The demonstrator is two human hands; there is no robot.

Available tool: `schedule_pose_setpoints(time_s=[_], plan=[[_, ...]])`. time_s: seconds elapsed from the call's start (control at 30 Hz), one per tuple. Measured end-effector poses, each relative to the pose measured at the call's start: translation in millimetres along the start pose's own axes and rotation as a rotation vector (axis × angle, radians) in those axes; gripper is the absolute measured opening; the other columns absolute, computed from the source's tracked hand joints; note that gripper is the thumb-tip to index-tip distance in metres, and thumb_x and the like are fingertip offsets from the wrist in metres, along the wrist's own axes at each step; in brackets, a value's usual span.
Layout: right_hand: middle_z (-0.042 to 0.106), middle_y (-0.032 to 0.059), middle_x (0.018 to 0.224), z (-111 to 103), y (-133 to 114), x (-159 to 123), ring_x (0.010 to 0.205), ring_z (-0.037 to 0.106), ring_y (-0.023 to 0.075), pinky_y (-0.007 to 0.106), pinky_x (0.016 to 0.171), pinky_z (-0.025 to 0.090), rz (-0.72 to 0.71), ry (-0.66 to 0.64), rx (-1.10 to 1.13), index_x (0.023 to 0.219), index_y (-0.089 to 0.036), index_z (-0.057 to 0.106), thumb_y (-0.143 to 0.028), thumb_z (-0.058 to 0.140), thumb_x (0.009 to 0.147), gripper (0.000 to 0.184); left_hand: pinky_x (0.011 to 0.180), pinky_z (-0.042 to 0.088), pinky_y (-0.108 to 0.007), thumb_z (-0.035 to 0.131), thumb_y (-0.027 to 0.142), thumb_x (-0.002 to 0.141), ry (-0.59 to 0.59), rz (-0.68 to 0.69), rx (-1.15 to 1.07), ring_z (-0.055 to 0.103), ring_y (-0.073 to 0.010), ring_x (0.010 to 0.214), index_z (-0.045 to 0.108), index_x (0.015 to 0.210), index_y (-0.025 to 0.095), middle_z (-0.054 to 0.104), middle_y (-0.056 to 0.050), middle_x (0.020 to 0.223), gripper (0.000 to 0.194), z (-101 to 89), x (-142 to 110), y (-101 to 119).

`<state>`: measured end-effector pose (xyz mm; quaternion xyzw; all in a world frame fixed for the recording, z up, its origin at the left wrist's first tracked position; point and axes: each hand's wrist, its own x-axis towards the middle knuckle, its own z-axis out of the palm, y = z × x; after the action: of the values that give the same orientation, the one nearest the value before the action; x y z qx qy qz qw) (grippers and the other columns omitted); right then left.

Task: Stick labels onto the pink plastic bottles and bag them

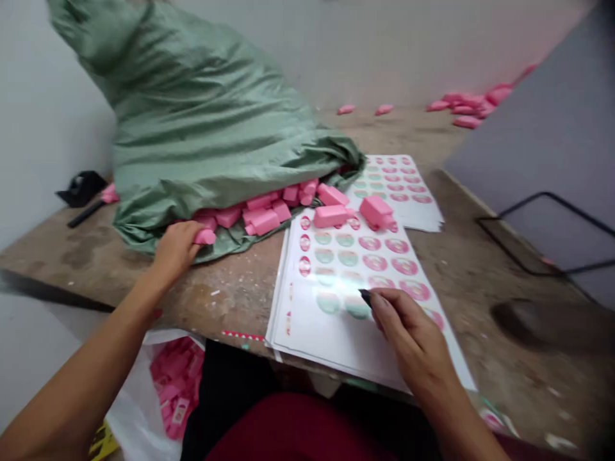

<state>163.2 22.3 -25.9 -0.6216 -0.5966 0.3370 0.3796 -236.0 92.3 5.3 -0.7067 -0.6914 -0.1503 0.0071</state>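
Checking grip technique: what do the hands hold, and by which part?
Left hand: pink bar, by its end. Right hand: dark pen-like tool, by its shaft.

Head-worn camera, forward and down

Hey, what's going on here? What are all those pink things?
A person is working at a worn table. Their left hand grips a pink bar beside a green woven sack, and more pink bars spill out from under it. Their right hand holds a small dark-tipped tool over a sheet of round stickers.
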Motion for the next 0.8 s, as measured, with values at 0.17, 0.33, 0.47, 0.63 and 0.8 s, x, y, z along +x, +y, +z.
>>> schedule_pose_setpoints(time_s=[0.17, 0.33, 0.47, 0.63, 0.8], plan=[[0.053, -0.0022, 0.067, -5.8, -0.5, 2.3, 0.062, 0.051, 0.0153, 0.027, 0.057, 0.039, 0.058, 0.018, 0.018, 0.088, -0.023, 0.06, -0.052, 0.049, 0.09, 0.031, 0.101, 0.049, -0.042, 0.058, 0.02, 0.085, 0.179, 0.219, -0.463, 0.062, -0.0235, 0.116, 0.052, 0.123, 0.02, 0.063, -0.011, 0.128, 0.038, 27.4, -37.5, 73.9], [0.061, -0.0006, 0.071, -6.6, -0.4, 1.9, 0.065, 0.055, 0.0169, 0.029, 0.061, 0.04, 0.011, -0.036, -0.111, 0.09, -0.023, 0.062, -0.049, 0.049, 0.088, 0.029, 0.104, 0.049, -0.043, 0.054, 0.015, 0.089, -0.028, 0.544, -0.449, 0.053, -0.0258, 0.132, 0.049, 0.125, 0.02, 0.053, -0.018, 0.143, 0.037, 49.9, -79.9, 132.5], [0.066, 0.0009, 0.072, -1.1, -1.8, 3.7, 0.063, 0.058, 0.0186, 0.03, 0.06, 0.039, -0.027, -0.087, -0.214, 0.092, -0.023, 0.064, -0.049, 0.048, 0.089, 0.031, 0.106, 0.046, -0.052, 0.064, 0.041, 0.087, -0.19, 0.381, -0.477, 0.048, -0.0327, 0.137, 0.052, 0.119, 0.019, 0.046, -0.022, 0.148, 0.04, 38.1, -82.7, 141.9], [0.072, 0.0029, 0.081, 3.2, -3.3, 4.6, 0.07, 0.065, 0.0208, 0.031, 0.063, 0.043, -0.053, -0.106, -0.228, 0.097, -0.023, 0.066, -0.046, 0.05, 0.09, 0.029, 0.094, 0.051, -0.05, 0.058, 0.05, 0.09, -0.249, 0.15, -0.458, 0.06, -0.0323, 0.12, 0.052, 0.091, 0.02, 0.067, -0.015, 0.117, 0.031, 38.5, -68.8, 160.4], [0.075, 0.0024, 0.084, -0.8, 0.5, -5.8, 0.073, 0.068, 0.0232, 0.032, 0.065, 0.048, -0.184, -0.289, -0.434, 0.123, -0.026, 0.064, -0.034, 0.064, 0.084, 0.039, 0.103, 0.042, -0.055, 0.073, 0.044, 0.08, -0.084, 0.252, -0.362, 0.05, -0.0359, 0.13, 0.048, 0.132, 0.022, 0.054, -0.016, 0.142, 0.062, 55.1, -63.7, 171.1]])
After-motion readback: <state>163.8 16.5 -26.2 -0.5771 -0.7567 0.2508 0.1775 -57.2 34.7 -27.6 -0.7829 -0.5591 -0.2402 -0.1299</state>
